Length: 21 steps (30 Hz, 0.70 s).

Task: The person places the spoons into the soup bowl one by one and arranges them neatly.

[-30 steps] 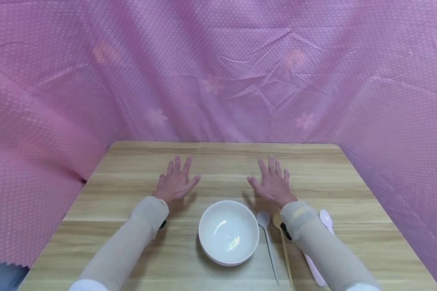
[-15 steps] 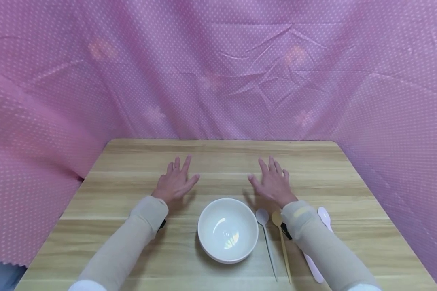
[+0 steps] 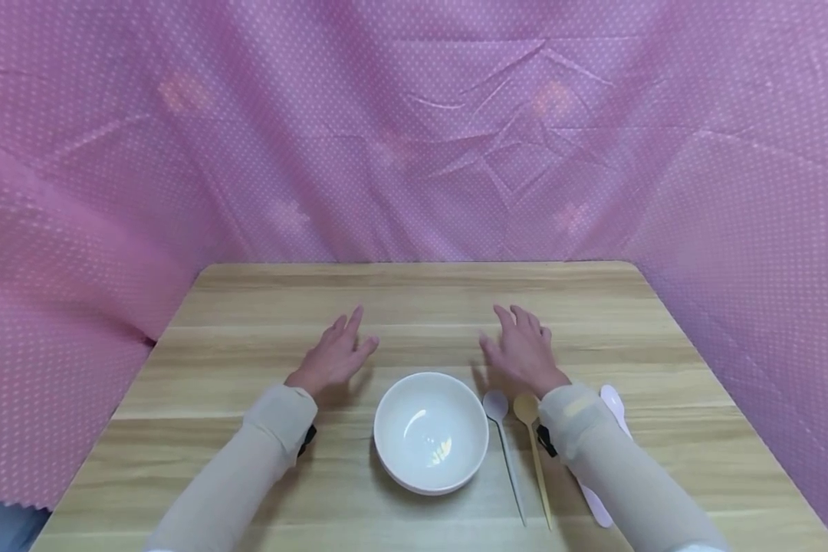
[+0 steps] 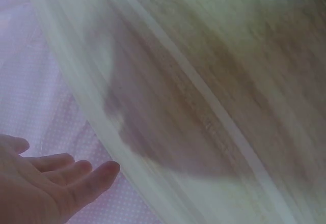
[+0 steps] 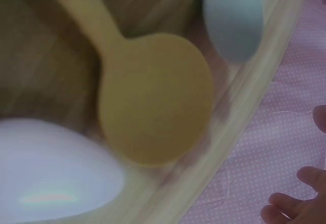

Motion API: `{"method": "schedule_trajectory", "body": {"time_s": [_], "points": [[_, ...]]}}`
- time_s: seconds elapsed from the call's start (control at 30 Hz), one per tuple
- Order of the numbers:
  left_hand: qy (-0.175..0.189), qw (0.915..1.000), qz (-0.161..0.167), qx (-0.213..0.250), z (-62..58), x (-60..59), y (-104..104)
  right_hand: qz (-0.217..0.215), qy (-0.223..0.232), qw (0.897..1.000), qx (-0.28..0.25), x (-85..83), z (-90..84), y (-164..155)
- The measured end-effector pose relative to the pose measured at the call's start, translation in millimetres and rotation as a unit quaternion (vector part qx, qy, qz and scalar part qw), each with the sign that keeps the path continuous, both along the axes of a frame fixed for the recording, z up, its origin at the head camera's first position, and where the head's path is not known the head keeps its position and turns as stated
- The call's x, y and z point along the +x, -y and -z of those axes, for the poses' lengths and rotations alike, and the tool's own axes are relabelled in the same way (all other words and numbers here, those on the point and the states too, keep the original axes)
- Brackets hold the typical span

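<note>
both hands lifting off the surface (image 3: 414, 307) vs a moment ago: left hand (image 3: 333, 354) and right hand (image 3: 522, 349) now tilted up, fingers relaxed, holding nothing. white bowl (image 3: 431, 431) untouched between the wrists; grey spoon (image 3: 504, 445), tan spoon (image 3: 534, 445), pink spoon (image 3: 610, 402) lie by the right forearm, unmoved

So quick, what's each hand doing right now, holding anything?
Left hand: open, holding nothing, over the table.
Right hand: open, holding nothing.
</note>
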<state>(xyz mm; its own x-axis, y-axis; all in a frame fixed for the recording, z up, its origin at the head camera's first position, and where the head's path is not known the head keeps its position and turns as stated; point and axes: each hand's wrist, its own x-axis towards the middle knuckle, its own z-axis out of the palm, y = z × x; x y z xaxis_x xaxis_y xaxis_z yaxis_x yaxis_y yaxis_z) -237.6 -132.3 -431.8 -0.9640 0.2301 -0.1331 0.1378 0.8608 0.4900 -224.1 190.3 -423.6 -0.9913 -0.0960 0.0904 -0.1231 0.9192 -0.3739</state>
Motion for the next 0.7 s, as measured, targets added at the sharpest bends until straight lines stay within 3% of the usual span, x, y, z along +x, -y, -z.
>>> {"method": "schedule_trajectory", "body": {"time_s": [0.37,0.57,0.7], "points": [[-0.001,0.9988,0.019,0.045,9.2,9.4,-0.8,0.013,0.017,0.999,-0.033,14.9,7.9,-6.4],[0.033,0.9942,0.013,0.102,8.7,19.3,-1.8,0.01,0.034,0.998,-0.055,24.5,7.7,-9.0],[0.06,0.9851,0.002,0.161,5.2,29.2,-3.9,0.014,0.06,0.996,-0.062,33.1,7.0,-11.4]]}}
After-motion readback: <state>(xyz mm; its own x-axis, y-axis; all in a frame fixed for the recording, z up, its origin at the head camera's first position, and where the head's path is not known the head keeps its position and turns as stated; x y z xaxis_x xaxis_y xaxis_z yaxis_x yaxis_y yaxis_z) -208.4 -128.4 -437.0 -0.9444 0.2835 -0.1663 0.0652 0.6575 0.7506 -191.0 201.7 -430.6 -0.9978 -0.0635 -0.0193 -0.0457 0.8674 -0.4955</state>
